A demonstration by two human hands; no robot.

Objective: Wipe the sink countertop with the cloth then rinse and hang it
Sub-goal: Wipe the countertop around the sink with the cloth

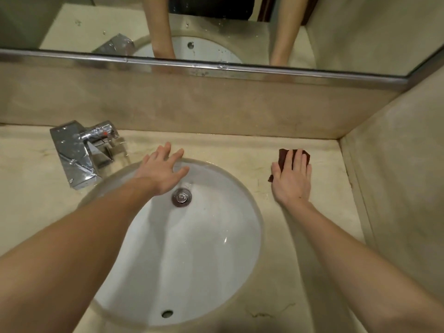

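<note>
The right hand (292,179) lies flat, fingers together, pressing a dark brown cloth (283,156) onto the countertop (242,150) between the white sink (192,248) and the right-hand wall, toward the back right corner. The left hand (163,171) reaches over the basin's back rim with fingers spread, gripping nothing, just right of the chrome faucet (81,152).

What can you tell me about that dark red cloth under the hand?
The cloth is small, dark reddish-brown and looks like soft fabric. It lies flat on the beige countertop, right of the white sink, near the back corner. The right hand presses on it with flat open fingers and hides most of it; only its far edge and a bit by the thumb show.
</note>
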